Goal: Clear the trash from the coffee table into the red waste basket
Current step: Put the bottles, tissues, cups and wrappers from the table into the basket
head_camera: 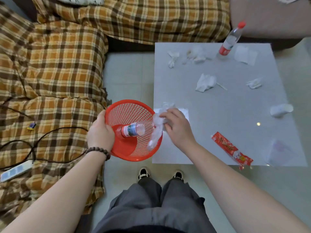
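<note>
Red plastic mesh forms the waste basket (134, 115), which is gripped at its rim by the left hand (101, 132) and held tilted beside the near left corner of the coffee table (218, 132). One plastic bottle (133, 131) is already lying inside it. The right hand (176, 126) is closed around a crumpled clear plastic bag (155, 132), which hangs over the basket rim, partly inside and partly outside.

It is judged that the step in hand is the dropping of this bag. To do it well, the bag should be carried fully past the rim before the fingers are opened, because such light film can cling to the skin or catch on the mesh. The basket should be kept steady and tilted toward the table.

Much trash is left on the glass: crumpled tissues (206, 82), a standing bottle with a red cap (230, 41), a white cup lying on its side (281, 110), and a red snack wrapper (232, 150) at the near edge.
</note>
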